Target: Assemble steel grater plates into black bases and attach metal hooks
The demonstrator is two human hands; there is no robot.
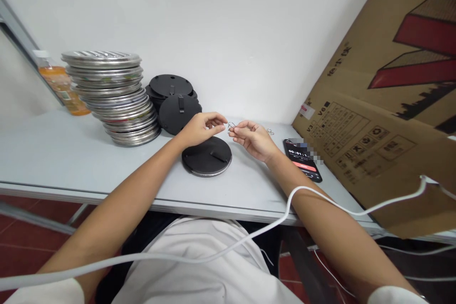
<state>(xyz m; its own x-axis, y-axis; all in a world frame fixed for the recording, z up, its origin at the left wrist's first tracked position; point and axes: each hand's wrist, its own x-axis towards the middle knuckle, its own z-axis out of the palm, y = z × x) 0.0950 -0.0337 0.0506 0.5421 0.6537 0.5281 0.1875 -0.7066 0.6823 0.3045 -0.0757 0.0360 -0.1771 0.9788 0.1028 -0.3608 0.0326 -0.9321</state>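
My right hand (253,141) pinches a few small bent metal wire clips (231,127) between thumb and fingers. Close by on the left is my left hand (204,128), its thumb and fingers apart and its fingertips just short of the clips. Below both hands, a round black backing disc (206,156) lies on the table over a disc with a silver metal rim; a strap-like tab stands on its upper face. More thin wire clips (270,131) lie on the table beyond my right hand.
A tall, leaning stack of metal-rimmed discs (117,99) stands left, beside a pile of black discs (179,114) and an orange drink bottle (64,85). A phone (302,159) lies right, before a large carton (374,118). A white cable (213,259) crosses the foreground.
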